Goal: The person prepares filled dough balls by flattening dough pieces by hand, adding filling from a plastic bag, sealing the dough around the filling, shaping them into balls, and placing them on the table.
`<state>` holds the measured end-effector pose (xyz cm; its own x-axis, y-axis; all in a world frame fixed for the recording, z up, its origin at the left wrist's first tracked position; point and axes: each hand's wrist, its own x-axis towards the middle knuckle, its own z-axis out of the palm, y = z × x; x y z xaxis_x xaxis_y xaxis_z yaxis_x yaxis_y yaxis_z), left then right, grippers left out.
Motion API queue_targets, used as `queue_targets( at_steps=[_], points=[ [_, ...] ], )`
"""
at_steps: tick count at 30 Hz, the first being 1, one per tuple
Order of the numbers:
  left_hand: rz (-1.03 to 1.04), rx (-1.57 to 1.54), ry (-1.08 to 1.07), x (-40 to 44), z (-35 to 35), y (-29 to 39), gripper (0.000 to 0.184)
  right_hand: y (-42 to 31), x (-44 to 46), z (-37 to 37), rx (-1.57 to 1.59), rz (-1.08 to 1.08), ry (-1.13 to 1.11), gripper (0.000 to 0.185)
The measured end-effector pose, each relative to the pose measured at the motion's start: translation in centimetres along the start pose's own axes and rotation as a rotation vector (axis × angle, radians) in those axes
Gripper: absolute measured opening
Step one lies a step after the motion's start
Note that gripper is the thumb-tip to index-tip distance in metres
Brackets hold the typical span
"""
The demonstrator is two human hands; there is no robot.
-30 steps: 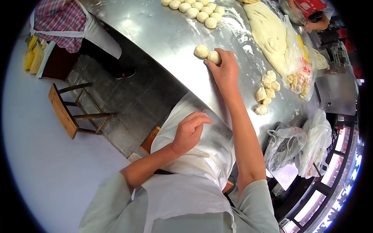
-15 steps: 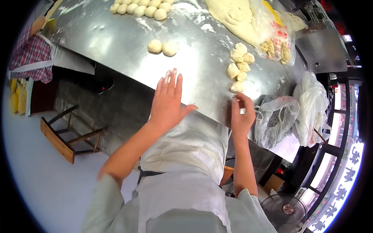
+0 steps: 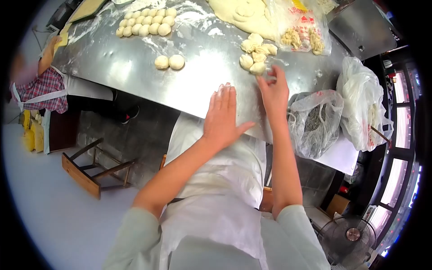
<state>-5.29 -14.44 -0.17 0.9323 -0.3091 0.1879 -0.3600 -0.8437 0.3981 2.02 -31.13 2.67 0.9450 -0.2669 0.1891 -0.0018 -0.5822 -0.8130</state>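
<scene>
My left hand lies flat over the near edge of the metal table, palm down, fingers straight and thumb out to the side. Whatever is beneath its palm is hidden. My right hand reaches just short of a cluster of rough dough pieces. Its fingers are bent and apart from the thumb, with nothing visible between them. Two round dough balls sit farther left on the metal table. Behind them stand rows of smaller-looking dough balls.
A large dough sheet lies at the back, beside a plastic bag with dough scraps on it. Clear bags crowd the right edge. Another person's hand is at the far left. A wooden stool and a fan stand below.
The view has shifted, so the tabletop things appear farther left. My left hand has moved right, closer to my right hand, which has moved forward. The lowest dough piece no longer shows.
</scene>
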Motion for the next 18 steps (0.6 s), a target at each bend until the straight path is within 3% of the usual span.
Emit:
queue_targets(
  at_steps=[6,9,12,15,18],
  points=[
    [-0.114,0.056,0.106,3.2,0.2,-2.8,0.101,4.2,-6.9,-1.2,0.22,0.055,0.193,0.03],
    [-0.041,0.005,0.062,4.3,2.6,-0.3,0.098,4.0,-5.9,-1.2,0.286,0.027,0.232,0.027],
    [0.066,-0.22,-0.002,4.1,4.2,3.6,0.076,3.6,-4.5,-0.9,0.377,0.033,0.19,0.027],
    [-0.01,-1.031,0.044,2.8,3.0,4.3,0.056,4.1,-3.1,-1.1,0.325,-0.016,0.108,0.029],
    [-0.146,-1.276,0.108,0.0,-1.0,1.9,0.043,3.9,-3.4,-1.7,0.351,-0.018,-0.058,0.028]
  ],
)
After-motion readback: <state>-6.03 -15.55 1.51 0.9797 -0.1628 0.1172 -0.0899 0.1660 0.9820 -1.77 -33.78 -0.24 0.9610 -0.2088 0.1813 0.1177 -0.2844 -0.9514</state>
